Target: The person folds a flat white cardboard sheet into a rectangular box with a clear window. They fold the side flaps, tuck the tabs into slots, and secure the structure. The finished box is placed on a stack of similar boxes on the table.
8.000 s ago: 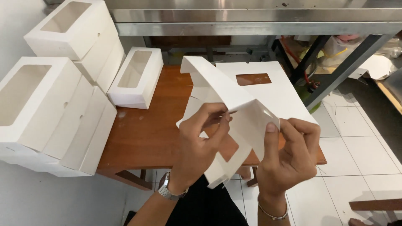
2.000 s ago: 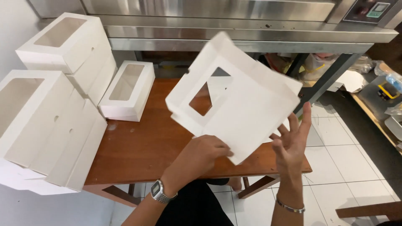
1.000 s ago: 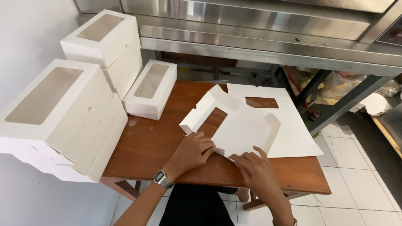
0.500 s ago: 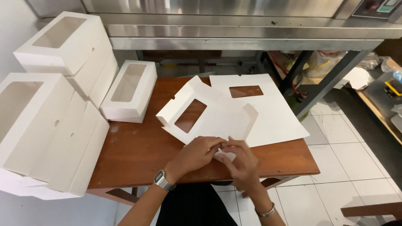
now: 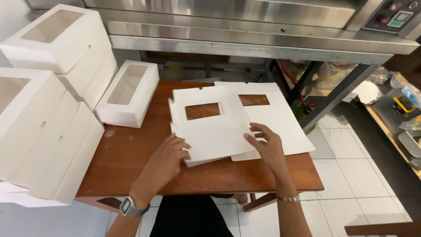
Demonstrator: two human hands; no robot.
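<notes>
A white cardboard box blank (image 5: 210,131) with a rectangular window cut-out lies folded on the wooden table (image 5: 127,162). My left hand (image 5: 169,153) presses on its near left corner with fingers spread. My right hand (image 5: 265,145) rests on its near right edge, fingertips on the card. Under it lies a flat stack of white blanks (image 5: 280,118), the top one with its own window cut-out.
A folded white window box (image 5: 127,94) stands at the table's back left. More finished boxes (image 5: 39,109) are stacked along the left. A stainless steel oven shelf (image 5: 245,44) overhangs the far side. Tiled floor (image 5: 351,175) lies to the right.
The blank was held up in the air, then lowered onto the table. Since half a second ago its raised window panel has been pressed flatter and my hands have moved apart to its two near corners.
</notes>
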